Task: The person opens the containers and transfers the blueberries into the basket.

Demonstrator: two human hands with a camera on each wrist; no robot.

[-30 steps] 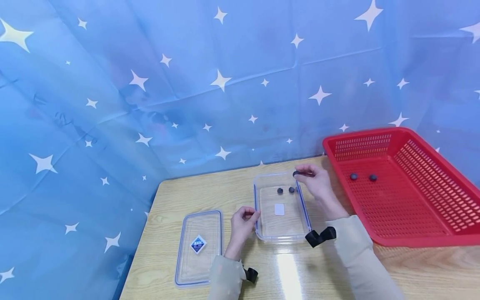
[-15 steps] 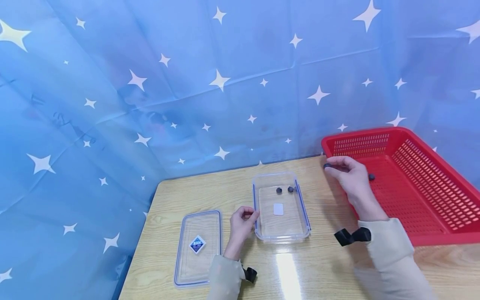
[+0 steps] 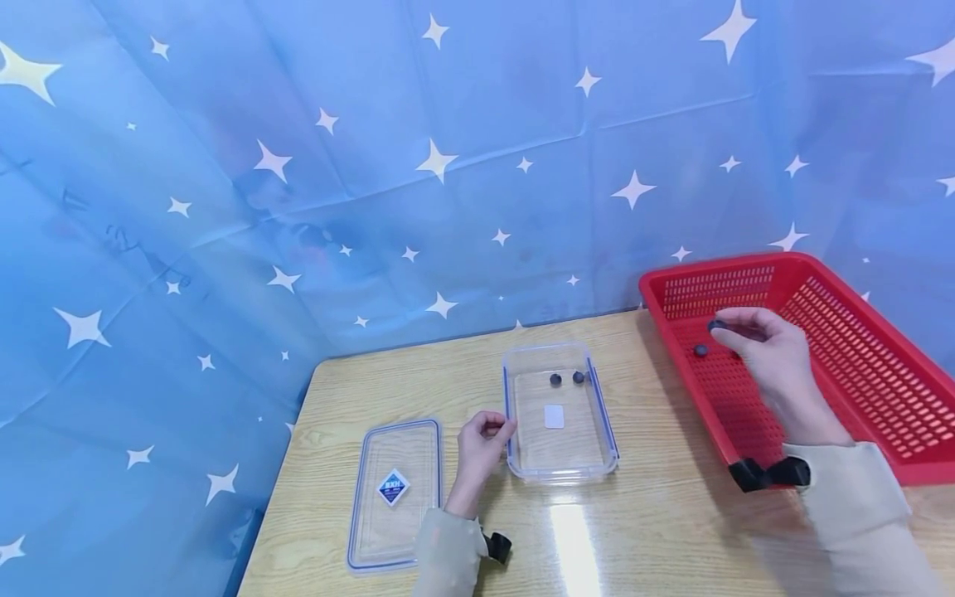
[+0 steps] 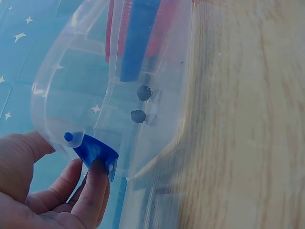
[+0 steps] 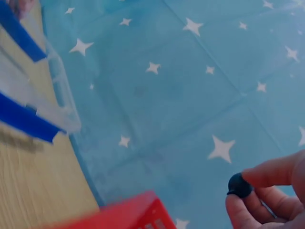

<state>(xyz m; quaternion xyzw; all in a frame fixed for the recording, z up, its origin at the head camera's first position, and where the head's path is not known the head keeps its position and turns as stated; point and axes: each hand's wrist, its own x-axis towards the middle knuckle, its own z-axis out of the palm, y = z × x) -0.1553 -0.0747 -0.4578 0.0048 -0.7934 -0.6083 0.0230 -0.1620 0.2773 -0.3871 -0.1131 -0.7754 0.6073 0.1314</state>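
Note:
My left hand (image 3: 480,448) grips the left side of a clear plastic food container (image 3: 567,452); in the left wrist view its fingers and thumb hold the wall by a blue clip (image 4: 97,151). Inside the container lie two dark round berries that look like blueberries, one blueberry (image 3: 555,380) left of the other blueberry (image 3: 578,377). Over the red basket (image 3: 809,477), my right hand (image 3: 776,361) pinches a blueberry (image 5: 239,185) between thumb and fingertips. Another blueberry (image 3: 700,351) lies on the basket floor below it.
A clear lid (image 3: 395,531) with blue edging and a diamond-shaped label lies left of the container. The wooden table (image 3: 336,398) ends against a blue star-patterned cloth (image 3: 448,224). A white square (image 3: 554,416) shows at the container's bottom.
My right hand has moved right with the blueberry, from the container's far right corner to above the red basket, now covering one berry there. My left hand has stayed in place.

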